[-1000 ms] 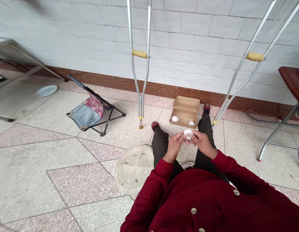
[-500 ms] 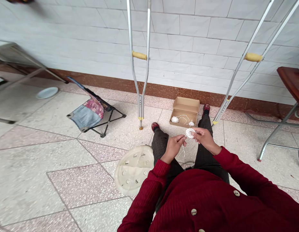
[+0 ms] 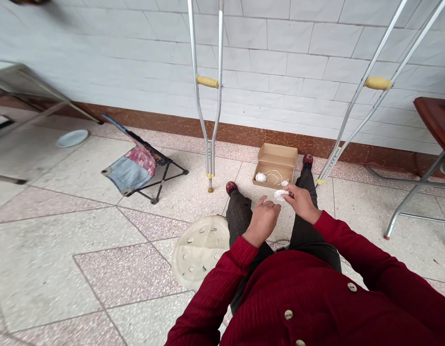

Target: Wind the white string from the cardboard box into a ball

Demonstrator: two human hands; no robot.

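Observation:
My right hand (image 3: pixel 300 201) pinches a small round piece of white yarn work (image 3: pixel 281 195) between thumb and fingers. Just left of it is my left hand (image 3: pixel 264 218), its back turned up and its fingers partly curled. What those fingers hold, if anything, is hidden. Beyond my hands an open cardboard box (image 3: pixel 276 156) rests on the floor between my feet. Inside it, a ball of white yarn (image 3: pixel 260 177) lies at the left and a second white ball (image 3: pixel 284 183) at the right, with loose strands between them.
A round cream plastic stool (image 3: pixel 197 250) stands left of my legs. Farther left are a folding chair (image 3: pixel 130 170) and a pale plate (image 3: pixel 72 138). Two crutches (image 3: pixel 207 81) (image 3: pixel 378 83) lean at the wall. At the right is a brown-seated metal chair (image 3: pixel 436 120).
My left hand has turned back-up and its fingers have shifted from their pinch beside the yarn work. The yarn work has tilted in my right hand and moved slightly left.

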